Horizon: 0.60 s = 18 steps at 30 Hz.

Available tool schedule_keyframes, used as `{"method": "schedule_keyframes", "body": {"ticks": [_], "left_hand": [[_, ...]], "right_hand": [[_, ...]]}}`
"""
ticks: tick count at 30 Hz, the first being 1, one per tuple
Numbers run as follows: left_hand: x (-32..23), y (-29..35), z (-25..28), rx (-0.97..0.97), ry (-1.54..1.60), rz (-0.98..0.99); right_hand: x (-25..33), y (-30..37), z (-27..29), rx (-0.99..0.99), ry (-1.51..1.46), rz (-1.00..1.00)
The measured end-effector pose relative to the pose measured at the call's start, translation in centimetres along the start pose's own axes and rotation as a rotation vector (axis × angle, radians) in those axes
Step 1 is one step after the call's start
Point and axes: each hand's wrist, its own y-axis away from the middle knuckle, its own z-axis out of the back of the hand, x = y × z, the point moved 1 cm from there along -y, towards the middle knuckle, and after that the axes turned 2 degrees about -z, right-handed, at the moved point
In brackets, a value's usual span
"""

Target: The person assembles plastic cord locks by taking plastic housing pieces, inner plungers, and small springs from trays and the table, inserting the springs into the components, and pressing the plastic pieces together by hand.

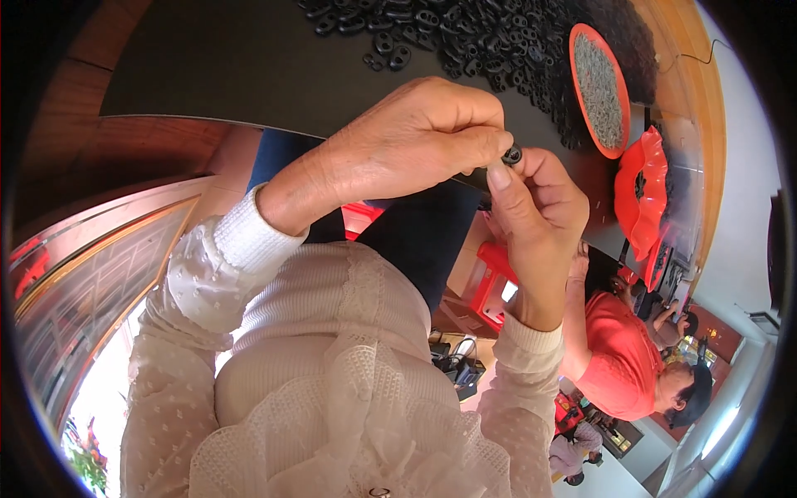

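Note:
A small black plastic cord lock (512, 154) with holes in its face is held up near the table's front edge. The thumb and bent fingers of my left hand (432, 129) grip it from the left. From the right, the thumb and forefinger of my right hand (540, 207) pinch the same piece. The fingertips hide most of its body. Beyond my hands, a heap of loose black cord-lock pieces (498, 37) covers the far part of the dark table (224, 66).
Right of the heap stands an orange bowl (623, 141) full of small grey pieces. Beside it is a red wavy-rimmed dish (631, 203) with black parts. A co-worker in a red shirt (614, 357) sits close on my right. Behind my right wrist is a red stool (490, 282).

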Motion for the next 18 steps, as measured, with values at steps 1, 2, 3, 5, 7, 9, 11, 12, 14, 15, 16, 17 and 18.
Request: {"method": "schedule_keyframes", "body": {"ticks": [1,2,3,5,7,9,11,12,14,15,16,17,18], "left_hand": [[-0.1,0.0,0.0,0.002,0.001,0.0],[-0.2,0.1,0.1,0.021,0.01,0.017],[-0.3,0.1,0.2,0.04,0.02,0.034],[-0.8,0.1,0.3,0.057,0.009,0.066],[-1.0,0.1,0.4,0.074,-0.002,0.097],[-1.0,0.1,0.5,0.116,-0.015,0.121],[-0.8,0.0,0.6,0.125,-0.038,0.101],[-0.7,0.0,0.7,0.134,-0.061,0.081],[-0.8,-0.1,0.7,0.142,-0.065,0.087],[-0.8,-0.2,0.7,0.149,-0.069,0.093],[-0.9,-0.2,0.7,0.151,-0.069,0.093],[-0.9,-0.1,0.6,0.131,-0.035,0.101],[-1.0,0.0,0.6,0.111,-0.002,0.109]], "right_hand": [[0.0,-0.1,0.1,0.035,-0.073,-0.037],[0.1,-0.3,0.4,0.036,-0.074,-0.037],[0.1,-0.4,0.8,0.114,-0.087,-0.067],[0.3,-0.5,1.1,0.193,-0.099,-0.096],[0.6,-0.5,1.2,0.244,-0.079,-0.134],[0.8,-0.6,1.5,0.265,-0.043,-0.158],[0.8,-0.8,1.5,0.286,-0.007,-0.184],[0.8,-0.8,1.5,0.287,0.035,-0.164],[0.9,-0.9,1.5,0.286,0.077,-0.144],[0.9,-0.9,1.5,0.267,0.176,-0.065],[1.0,-0.9,1.5,0.246,0.275,0.014],[1.0,-0.9,1.5,0.246,0.275,0.014],[1.1,-0.9,1.4,0.223,0.257,0.034]]}}
